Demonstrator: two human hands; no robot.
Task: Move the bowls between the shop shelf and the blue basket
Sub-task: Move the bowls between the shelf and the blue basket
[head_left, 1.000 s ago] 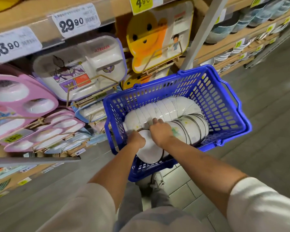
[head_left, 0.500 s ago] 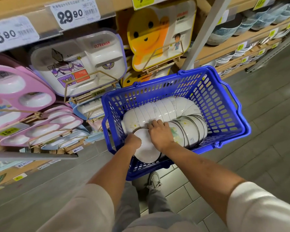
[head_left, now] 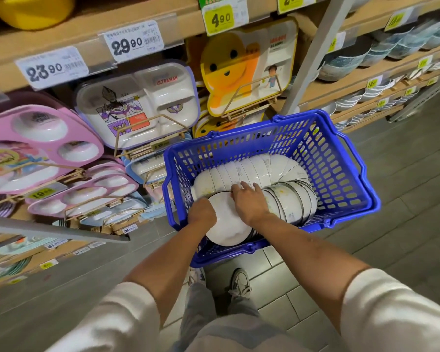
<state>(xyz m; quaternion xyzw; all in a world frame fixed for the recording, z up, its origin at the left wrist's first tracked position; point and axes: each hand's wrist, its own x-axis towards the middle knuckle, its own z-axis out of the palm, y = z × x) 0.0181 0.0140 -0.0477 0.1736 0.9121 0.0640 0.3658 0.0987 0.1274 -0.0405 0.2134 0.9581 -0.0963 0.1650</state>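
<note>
The left hand (head_left: 201,212) curls round the left rim of the nearest bowl (head_left: 226,226) while the right hand (head_left: 250,199) lies fingers-spread over its far rim, both barely shifted since a second ago, so this white, dark-rimmed bowl still leans unlifted against the curved row of bowls (head_left: 259,171) in the blue basket (head_left: 341,158).

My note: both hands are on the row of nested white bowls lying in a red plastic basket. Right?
No: the plastic basket is blue, not red. The head view shows the left hand and right hand on the row of nested white bowls lying in it.
</note>
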